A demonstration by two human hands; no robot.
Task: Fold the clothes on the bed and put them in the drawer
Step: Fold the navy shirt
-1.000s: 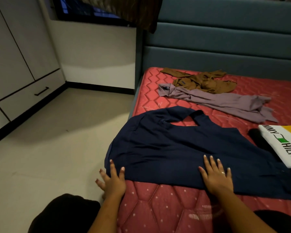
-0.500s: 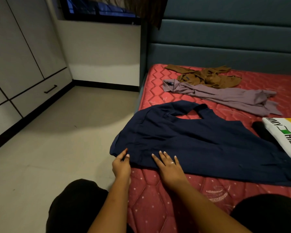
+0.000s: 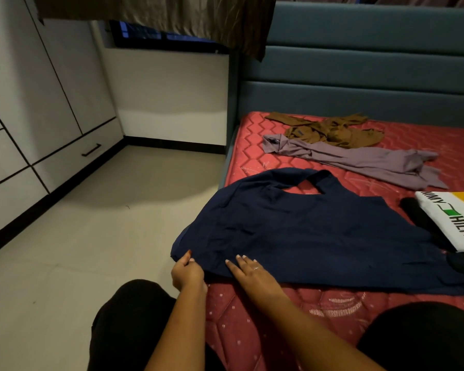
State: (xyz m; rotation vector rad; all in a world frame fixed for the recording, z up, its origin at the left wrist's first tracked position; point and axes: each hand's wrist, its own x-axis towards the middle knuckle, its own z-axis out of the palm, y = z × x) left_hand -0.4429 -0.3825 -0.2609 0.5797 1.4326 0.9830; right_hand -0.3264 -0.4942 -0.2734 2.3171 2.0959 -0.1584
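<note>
Navy garment [image 3: 319, 236] is lying spread on the bed [image 3: 373, 301] near its front edge, likely soft, light and floppy. Left hand [image 3: 187, 273] is pinching the hem corner, a sensible hold; right hand [image 3: 252, 274] is resting flat-fingered on the hem.
</note>
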